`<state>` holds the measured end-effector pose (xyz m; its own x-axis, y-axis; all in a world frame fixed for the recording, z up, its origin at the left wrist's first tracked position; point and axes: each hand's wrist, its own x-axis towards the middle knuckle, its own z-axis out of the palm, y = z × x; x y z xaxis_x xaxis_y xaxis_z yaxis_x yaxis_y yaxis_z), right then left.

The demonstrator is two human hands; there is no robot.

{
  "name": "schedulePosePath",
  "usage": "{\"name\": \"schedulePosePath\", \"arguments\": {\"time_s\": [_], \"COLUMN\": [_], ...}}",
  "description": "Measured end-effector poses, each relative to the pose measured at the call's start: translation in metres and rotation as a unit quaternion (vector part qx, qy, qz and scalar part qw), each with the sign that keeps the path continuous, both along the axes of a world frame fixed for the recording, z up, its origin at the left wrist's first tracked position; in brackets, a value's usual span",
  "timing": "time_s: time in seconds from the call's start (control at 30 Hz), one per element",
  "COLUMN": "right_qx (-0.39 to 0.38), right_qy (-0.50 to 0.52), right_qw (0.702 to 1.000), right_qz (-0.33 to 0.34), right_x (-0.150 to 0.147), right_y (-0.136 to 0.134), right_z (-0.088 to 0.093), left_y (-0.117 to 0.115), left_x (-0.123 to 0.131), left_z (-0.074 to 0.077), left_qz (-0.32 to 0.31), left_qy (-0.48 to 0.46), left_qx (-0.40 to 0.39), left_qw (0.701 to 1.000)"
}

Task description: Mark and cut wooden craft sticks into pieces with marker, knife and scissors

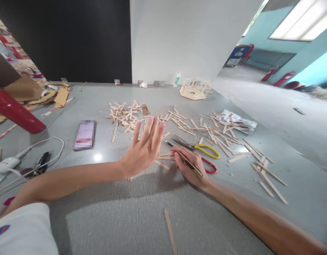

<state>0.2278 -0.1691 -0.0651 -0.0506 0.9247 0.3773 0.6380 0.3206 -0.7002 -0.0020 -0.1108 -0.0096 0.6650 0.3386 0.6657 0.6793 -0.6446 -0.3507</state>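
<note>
My left hand point(146, 147) is stretched out flat, fingers extended, above the middle of the table and partly over some wooden sticks. Nothing shows in it, though its palm side is hidden. In my right hand point(191, 166) is a dark pencil point(190, 163), gripped as if for writing, its tip pointing up and left. Beside that hand lie scissors point(210, 151) with one yellow and one red handle, blades toward the left. Several wooden craft sticks point(166, 158) lie between the two hands. A heap of cut stick pieces point(126, 115) is spread beyond my left hand.
A phone point(85, 135) lies at left near a white cable point(57, 139). A hexagonal stick frame point(195, 89) stands at the back, with a small bottle point(176, 80) beside it. More sticks and a plastic packet point(239, 121) lie right. One stick point(170, 230) lies near the front.
</note>
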Motion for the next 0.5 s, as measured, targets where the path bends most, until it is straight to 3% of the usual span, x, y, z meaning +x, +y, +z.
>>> {"name": "schedulePosePath", "arguments": {"time_s": [0.5], "right_qx": [0.004], "right_qy": [-0.005], "right_qw": [1.000], "right_qz": [0.004], "right_x": [-0.0006], "right_y": [-0.0008], "right_z": [0.0014], "left_y": [-0.0005], "left_x": [0.0006], "left_z": [-0.0020], "left_qz": [-0.019], "left_qy": [0.058], "left_qx": [-0.080], "left_qw": [0.995]}}
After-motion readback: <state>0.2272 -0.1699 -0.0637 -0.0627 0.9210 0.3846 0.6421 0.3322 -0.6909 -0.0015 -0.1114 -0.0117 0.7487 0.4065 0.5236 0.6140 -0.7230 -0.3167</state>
